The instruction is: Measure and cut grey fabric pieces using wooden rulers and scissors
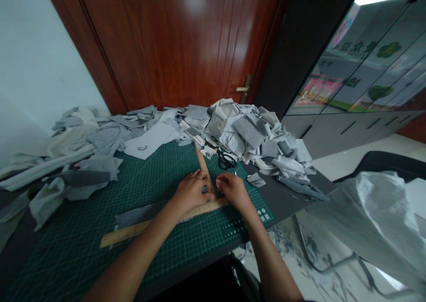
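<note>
An L-shaped wooden ruler (128,234) lies across a strip of grey cloth (143,214) on the green cutting mat (186,253). Near the ruler's corner, my left hand (193,190) rests with thumb and fingers apart, pressing down on the wood; a bit of grey shows between them. Just right of the ruler's upright arm, my right hand (233,190) has its fingers curled together close to the mat. What they pinch, if anything, is too small to make out. Black-handled scissors (226,160) lie beyond my right hand.
Heaps of grey and white cloth scraps (248,131) line the table's back and right; more cloth (80,137) is piled at left. A white paper pattern (151,141) lies behind the mat. At right stands a chair (376,162) with translucent plastic (372,213). Scraps litter the floor.
</note>
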`<act>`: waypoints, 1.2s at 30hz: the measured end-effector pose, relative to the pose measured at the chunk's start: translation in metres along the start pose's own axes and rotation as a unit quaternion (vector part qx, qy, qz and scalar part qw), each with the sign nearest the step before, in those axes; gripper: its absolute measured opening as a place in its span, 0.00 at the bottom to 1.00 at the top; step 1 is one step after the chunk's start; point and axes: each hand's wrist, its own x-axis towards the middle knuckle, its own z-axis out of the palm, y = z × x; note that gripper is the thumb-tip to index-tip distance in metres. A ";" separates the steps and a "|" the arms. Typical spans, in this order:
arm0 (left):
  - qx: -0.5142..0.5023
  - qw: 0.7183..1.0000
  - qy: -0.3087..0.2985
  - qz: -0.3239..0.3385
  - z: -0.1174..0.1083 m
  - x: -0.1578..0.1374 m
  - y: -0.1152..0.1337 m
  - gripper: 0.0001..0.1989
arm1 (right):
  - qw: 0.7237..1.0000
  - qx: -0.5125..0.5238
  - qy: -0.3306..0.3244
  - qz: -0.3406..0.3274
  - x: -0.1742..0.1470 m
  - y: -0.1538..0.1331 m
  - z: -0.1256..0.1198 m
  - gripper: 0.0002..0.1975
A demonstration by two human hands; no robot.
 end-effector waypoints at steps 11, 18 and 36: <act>0.012 1.000 -0.012 -0.017 -0.001 -0.001 0.003 0.18 | 0.997 -0.072 0.001 -0.036 0.004 0.013 0.004 0.05; 0.010 1.000 -0.002 -0.012 -0.002 -0.001 0.005 0.17 | 0.989 -0.128 -0.021 -0.064 0.001 0.002 0.003 0.08; 0.017 1.000 0.004 -0.009 -0.001 0.000 0.005 0.16 | 0.977 -0.203 -0.030 -0.060 -0.001 -0.002 0.007 0.12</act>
